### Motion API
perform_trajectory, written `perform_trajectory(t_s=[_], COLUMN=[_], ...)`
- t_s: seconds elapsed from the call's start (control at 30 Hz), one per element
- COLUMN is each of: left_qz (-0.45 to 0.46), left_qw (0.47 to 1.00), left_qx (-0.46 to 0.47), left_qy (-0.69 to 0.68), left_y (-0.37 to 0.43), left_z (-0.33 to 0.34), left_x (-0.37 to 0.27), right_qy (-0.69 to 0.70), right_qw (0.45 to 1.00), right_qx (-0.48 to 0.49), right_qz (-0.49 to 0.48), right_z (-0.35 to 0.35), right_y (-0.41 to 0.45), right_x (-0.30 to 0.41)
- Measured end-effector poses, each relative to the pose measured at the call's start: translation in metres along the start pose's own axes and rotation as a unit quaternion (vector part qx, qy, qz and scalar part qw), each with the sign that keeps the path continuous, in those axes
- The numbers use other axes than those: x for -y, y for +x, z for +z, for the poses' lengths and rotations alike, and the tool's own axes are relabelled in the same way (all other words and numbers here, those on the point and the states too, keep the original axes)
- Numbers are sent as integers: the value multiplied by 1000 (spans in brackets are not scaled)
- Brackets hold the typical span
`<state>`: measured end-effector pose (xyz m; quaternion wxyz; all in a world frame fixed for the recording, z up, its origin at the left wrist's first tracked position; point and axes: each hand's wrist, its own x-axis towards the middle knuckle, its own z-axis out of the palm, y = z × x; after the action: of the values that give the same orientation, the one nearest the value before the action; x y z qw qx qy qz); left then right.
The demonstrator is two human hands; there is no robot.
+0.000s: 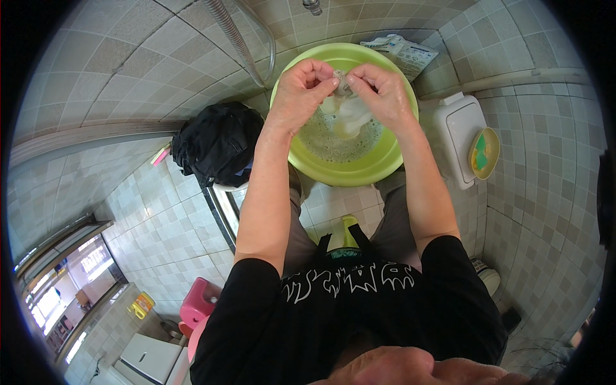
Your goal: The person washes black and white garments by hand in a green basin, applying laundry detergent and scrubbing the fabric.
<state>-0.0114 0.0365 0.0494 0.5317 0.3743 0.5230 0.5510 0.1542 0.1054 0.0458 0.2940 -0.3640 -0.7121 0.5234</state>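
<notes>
Above a lime-green plastic basin, my left hand and my right hand pinch a bunched, wet, greyish-white cloth between thumbs and fingers. Its upper part is gathered between my fingertips. A paler wet piece of white fabric hangs or lies below; whether it belongs to the same cloth, I cannot tell. Soapy water with small bubbles fills the bottom of the basin, which stands between my legs.
Left of the basin, black clothes are heaped in a white-rimmed container. To the right, a white lidded bin carries a yellowish dish with green pieces. A printed plastic bag leans behind. A ribbed hose hangs at the wall; a pink stool stands lower left.
</notes>
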Motion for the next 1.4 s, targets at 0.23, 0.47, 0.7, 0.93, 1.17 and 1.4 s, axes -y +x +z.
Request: perform_trajectory(t_s=[0.23, 0.47, 0.7, 0.93, 1.17, 1.4], left_qz=[10, 37, 9, 40, 19, 45], left_qw=[997, 998, 999, 999, 999, 993], left_qx=[59, 37, 17, 20, 0, 43], left_qy=[38, 28, -45, -21, 36, 101], left_y=[-1, 0, 0, 1, 1, -3], left_z=[-3, -3, 1, -1, -5, 1], left_x=[-3, -4, -7, -7, -3, -11], right_qy=[49, 44, 62, 152, 87, -4], right_qw=[998, 998, 998, 988, 995, 998], right_qx=[37, 40, 6, -5, 44, 69], right_qz=[-9, -9, -18, -31, -33, -2], right_z=[-7, -13, -20, -22, -24, -15], right_y=[-3, -2, -1, -1, 0, -5], right_x=[3, 7, 7, 7, 0, 4])
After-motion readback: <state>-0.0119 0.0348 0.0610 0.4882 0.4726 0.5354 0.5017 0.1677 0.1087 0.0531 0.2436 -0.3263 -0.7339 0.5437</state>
